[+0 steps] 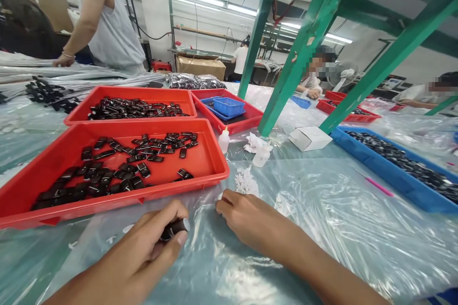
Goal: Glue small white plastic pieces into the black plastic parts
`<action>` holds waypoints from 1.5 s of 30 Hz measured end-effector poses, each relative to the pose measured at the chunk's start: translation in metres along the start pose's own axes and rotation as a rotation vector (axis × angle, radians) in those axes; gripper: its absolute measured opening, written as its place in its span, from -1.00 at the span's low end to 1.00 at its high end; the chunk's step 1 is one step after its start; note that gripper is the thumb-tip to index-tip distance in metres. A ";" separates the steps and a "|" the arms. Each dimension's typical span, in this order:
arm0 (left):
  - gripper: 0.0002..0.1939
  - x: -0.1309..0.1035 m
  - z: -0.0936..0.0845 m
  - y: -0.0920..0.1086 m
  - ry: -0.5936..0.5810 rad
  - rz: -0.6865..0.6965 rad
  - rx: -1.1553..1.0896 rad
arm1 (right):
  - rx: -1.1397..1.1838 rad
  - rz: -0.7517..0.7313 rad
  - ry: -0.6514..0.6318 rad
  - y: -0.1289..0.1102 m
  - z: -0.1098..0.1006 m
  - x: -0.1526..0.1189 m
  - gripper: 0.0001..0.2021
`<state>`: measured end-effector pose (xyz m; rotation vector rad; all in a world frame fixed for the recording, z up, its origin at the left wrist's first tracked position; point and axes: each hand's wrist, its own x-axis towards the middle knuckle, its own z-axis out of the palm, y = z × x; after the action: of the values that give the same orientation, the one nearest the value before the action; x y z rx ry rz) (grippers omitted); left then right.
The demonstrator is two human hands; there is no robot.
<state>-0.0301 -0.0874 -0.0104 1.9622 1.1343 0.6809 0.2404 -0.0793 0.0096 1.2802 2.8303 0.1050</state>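
Note:
Between the thumb and curled fingers of my left hand (153,243) is a small glossy black plastic piece (171,229) with a pale round end. My right hand (239,212) rests low over the plastic-covered table, fingertips pinched together; whatever they grip, if anything, is hidden. Just beyond it lies a pile of tiny white pieces (246,182). The near red tray (186,171) stands in front of both hands, with many loose black pieces (143,169) like the held one. A small squeeze bottle (223,140) stands at the tray's right corner.
Behind are a second red tray (143,91) of black pieces and a red tray (254,113) holding blue trays. A white box (309,138), a pink-handled tool (379,186) and a blue tray (393,190) lie rightward. Green posts (300,57) rise mid-table. A person (107,24) stands at far left; others sit beyond.

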 end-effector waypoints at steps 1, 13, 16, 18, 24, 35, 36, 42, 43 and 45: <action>-0.69 0.000 0.002 0.001 0.018 0.021 0.000 | 0.009 0.000 0.007 -0.001 -0.001 0.001 -0.76; -0.77 0.010 0.005 0.001 -0.094 0.159 0.038 | 1.562 0.146 0.445 -0.034 -0.010 0.008 -0.93; -0.73 0.009 0.005 -0.001 -0.120 0.127 0.019 | 1.756 0.191 0.366 -0.037 -0.005 0.011 -0.80; -0.72 0.008 0.005 -0.004 -0.143 0.111 0.002 | 1.810 0.184 0.358 -0.036 -0.004 0.012 -0.78; -0.69 0.000 0.006 -0.002 -0.137 0.001 -0.047 | 1.856 0.170 0.360 -0.034 -0.004 0.012 -0.80; -0.72 -0.001 0.008 0.002 -0.103 0.015 0.000 | 1.754 0.209 0.287 -0.026 -0.002 0.011 -0.80; -0.73 0.000 0.007 0.002 -0.109 0.028 -0.001 | 1.770 0.211 0.269 -0.026 -0.002 0.012 -0.80; -0.80 0.000 0.003 0.005 -0.112 0.093 0.046 | 1.961 0.222 0.186 -0.027 0.001 0.015 -0.80; -0.80 0.000 0.003 0.006 -0.121 0.090 0.043 | 1.982 0.226 0.169 -0.028 0.001 0.015 -0.80; -0.82 0.001 0.003 0.009 -0.140 0.090 0.011 | 2.011 0.235 0.132 -0.029 0.003 0.015 -0.78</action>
<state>-0.0229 -0.0911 -0.0047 2.0463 0.9728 0.5749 0.2089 -0.0867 0.0046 1.3679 2.0138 -3.1056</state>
